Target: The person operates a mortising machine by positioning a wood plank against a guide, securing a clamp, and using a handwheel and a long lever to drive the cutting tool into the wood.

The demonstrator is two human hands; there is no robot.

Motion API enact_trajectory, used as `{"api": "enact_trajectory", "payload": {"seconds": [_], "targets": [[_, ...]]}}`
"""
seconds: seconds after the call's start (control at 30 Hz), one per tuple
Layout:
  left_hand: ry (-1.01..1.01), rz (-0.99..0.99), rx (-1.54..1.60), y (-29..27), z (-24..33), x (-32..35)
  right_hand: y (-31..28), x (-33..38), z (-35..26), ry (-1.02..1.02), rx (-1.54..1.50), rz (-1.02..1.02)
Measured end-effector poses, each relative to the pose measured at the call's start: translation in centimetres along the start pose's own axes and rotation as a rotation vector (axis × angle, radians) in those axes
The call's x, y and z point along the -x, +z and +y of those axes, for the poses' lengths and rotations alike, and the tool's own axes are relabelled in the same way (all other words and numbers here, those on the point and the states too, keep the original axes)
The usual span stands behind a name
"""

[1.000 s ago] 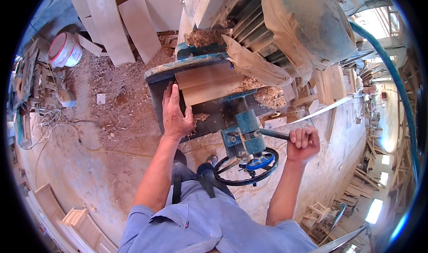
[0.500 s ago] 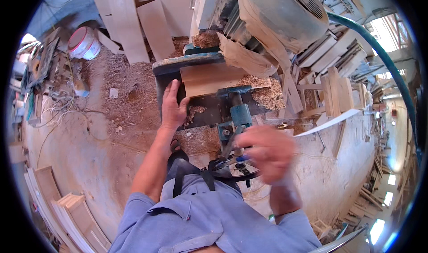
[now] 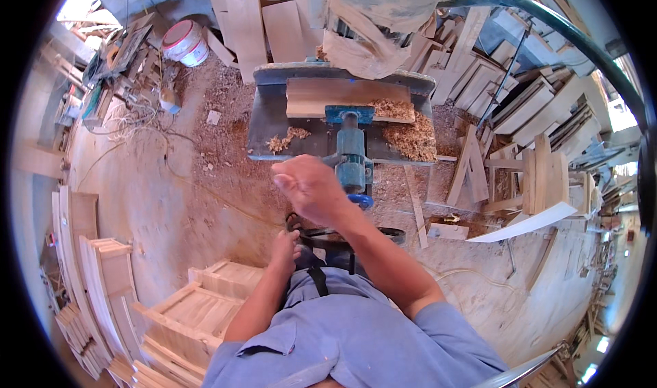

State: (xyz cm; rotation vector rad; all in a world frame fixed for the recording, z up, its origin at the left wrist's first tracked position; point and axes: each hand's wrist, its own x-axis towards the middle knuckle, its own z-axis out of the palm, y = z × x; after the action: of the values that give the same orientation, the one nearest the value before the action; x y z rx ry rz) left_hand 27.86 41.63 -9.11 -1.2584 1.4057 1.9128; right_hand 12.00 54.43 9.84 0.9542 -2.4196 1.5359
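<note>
A pale wooden board (image 3: 311, 107) lies on the dark machine table (image 3: 263, 131), pressed by the pad of a blue-green screw clamp (image 3: 351, 141). My right hand (image 3: 311, 188) is closed in a fist at the left of the clamp, around the end of its lever; the hand hides most of that lever. Lower down, my left hand (image 3: 284, 249) curls its fingers at the left side of a black handwheel (image 3: 391, 235) in front of my waist. My right forearm crosses over the wheel and covers part of it.
Wood shavings (image 3: 410, 138) are heaped on the table's right side. A dusty motor housing (image 3: 383, 5) overhangs the back. Stacked boards (image 3: 520, 107) stand at the right, wooden panels (image 3: 219, 299) at the lower left, and a white bucket (image 3: 185, 42) at the far left. A cable crosses the floor.
My left hand has left the board's left end and come down to the handwheel. My right hand has swung from the clamp's right to its left, and the lever has turned with it.
</note>
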Motion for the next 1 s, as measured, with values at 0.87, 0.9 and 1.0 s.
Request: {"api": "enact_trajectory", "payload": {"seconds": [0.87, 0.9, 1.0], "targets": [[0.085, 0.148, 0.214, 5.5, -4.3, -4.7, -52.4, 15.7, -11.2, -0.047, 0.073, 0.903], [0.085, 0.140, 0.241, 6.3, -3.0, -2.1, -54.0, 17.6, -14.1, 0.049, 0.370, 1.113], [0.011, 0.078, 0.372, 7.4, 2.6, 5.3, -56.4, 24.3, -18.4, 0.364, 0.763, 1.276]]}}
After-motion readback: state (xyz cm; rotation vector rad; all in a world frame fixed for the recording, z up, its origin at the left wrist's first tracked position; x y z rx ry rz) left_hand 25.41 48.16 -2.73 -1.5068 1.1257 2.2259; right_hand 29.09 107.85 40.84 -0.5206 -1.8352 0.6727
